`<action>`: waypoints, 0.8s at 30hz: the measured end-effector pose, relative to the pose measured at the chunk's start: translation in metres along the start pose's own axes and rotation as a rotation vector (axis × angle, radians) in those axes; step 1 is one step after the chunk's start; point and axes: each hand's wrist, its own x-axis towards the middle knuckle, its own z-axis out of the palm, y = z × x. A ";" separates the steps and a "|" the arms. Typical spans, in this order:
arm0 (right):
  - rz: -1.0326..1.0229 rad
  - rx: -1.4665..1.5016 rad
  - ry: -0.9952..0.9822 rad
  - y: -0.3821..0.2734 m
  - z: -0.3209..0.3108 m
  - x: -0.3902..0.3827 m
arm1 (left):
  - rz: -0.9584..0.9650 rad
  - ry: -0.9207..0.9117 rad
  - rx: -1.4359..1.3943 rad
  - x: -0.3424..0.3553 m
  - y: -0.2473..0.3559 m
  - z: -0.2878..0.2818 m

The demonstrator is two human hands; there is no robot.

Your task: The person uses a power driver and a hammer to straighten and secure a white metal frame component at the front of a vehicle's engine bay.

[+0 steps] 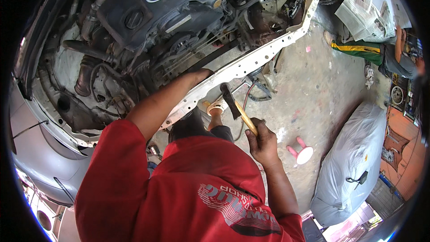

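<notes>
At the far left, silver bodywork (49, 163) is seen below the left edge of an engine bay (70, 56), in which black hoses (89, 53) and a dark engine cover (168, 6) are packed. Along the bay's front edge a white metal bar (245, 66), pierced by a row of small holes, is carried up toward the upper right corner.

The left forearm is laid across the left part of that edge, and the left hand (200, 77) is placed at the bar's engine side; its fingertips are hidden, so whether they are curled round the metal or merely rested there cannot be told.

Right of it, just off the bar's outer edge, the hammer (242, 113) is held with its dark head toward the bar; whether the metal is touched cannot be made out. Its yellow handle is gripped near the free end by the right hand (263, 140), with the fingers wrapped round and the thumb laid along the wood.

The hammer can be judged head-heavy and hard, best held low on the handle; the bar seems stiff, thin-edged and best steadied along its flat.

Farther right, a pink stool (305, 155) is set on the concrete floor (291, 103), a vehicle under a grey cover (351, 161) is parked, and newspaper-masked bodywork (368, 15) is faced by another person (394, 58)
</notes>
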 end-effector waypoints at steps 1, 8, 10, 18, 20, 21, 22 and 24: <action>-0.089 -0.005 0.026 -0.010 0.000 0.007 | -0.011 0.012 -0.017 -0.010 0.007 0.006; 0.079 -0.498 -0.193 -0.010 0.026 0.062 | 0.179 -0.019 0.038 0.025 -0.010 -0.008; -0.007 -0.378 -0.059 -0.019 0.020 0.066 | 0.179 -0.017 0.024 0.024 -0.009 -0.007; 0.006 -0.390 -0.143 0.008 0.039 0.052 | 0.195 -0.027 -0.002 0.026 -0.009 -0.004; 0.035 -0.350 -0.088 0.000 0.037 0.049 | 0.200 -0.024 -0.009 0.028 -0.010 -0.004; -0.024 -0.311 -0.053 -0.004 0.035 0.049 | 0.200 -0.023 -0.008 0.029 -0.010 -0.004; -0.077 -0.275 -0.018 -0.011 0.030 0.048 | 0.205 -0.023 -0.007 0.033 -0.006 -0.005; -0.131 -0.251 -0.027 -0.011 0.031 0.043 | 0.199 -0.023 -0.014 0.035 -0.010 -0.007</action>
